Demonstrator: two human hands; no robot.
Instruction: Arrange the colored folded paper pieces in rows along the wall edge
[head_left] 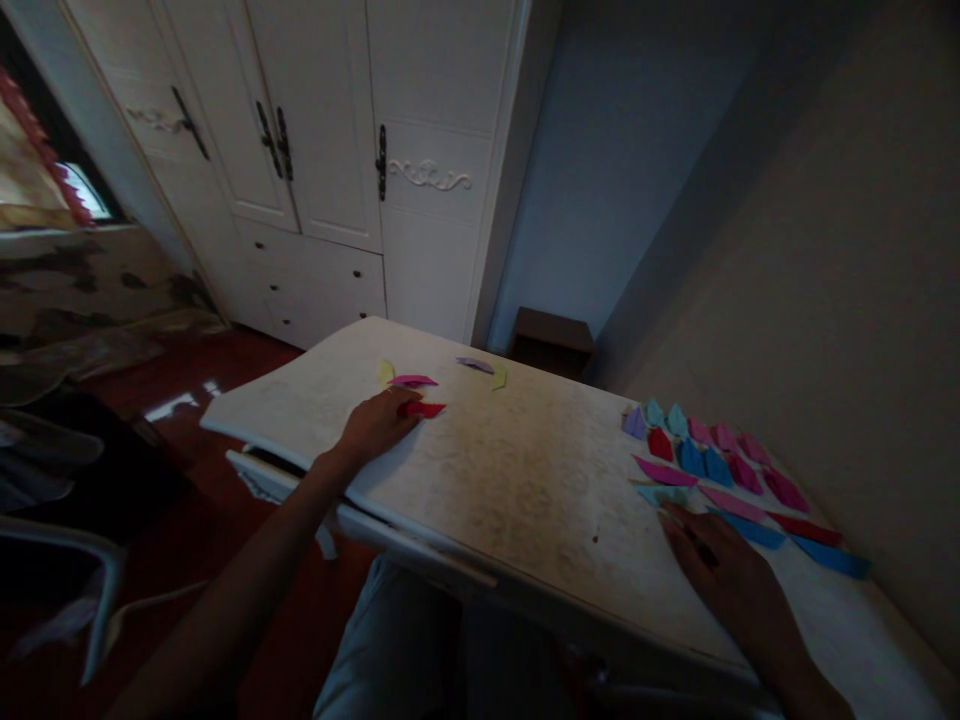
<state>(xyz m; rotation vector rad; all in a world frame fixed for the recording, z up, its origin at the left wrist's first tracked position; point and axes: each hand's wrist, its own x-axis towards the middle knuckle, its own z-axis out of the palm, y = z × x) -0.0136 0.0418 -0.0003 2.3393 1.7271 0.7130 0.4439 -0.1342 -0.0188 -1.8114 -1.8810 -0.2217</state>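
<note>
Your rows of folded papers (718, 466) look set, with scattered pieces (475, 365) left out; your left hand (379, 425) pinches a red piece (430, 410), your right hand's (716, 565) grip I cannot tell.

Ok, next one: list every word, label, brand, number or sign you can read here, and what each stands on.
None that can be read.
Red folded paper at the left hand: no lettering visible.
Teal folded paper by the right hand: none visible.
White wardrobe: raised scroll ornaments, not letters.
White table: faint pattern, no readable text; its small dark mark is too small to identify.
</note>
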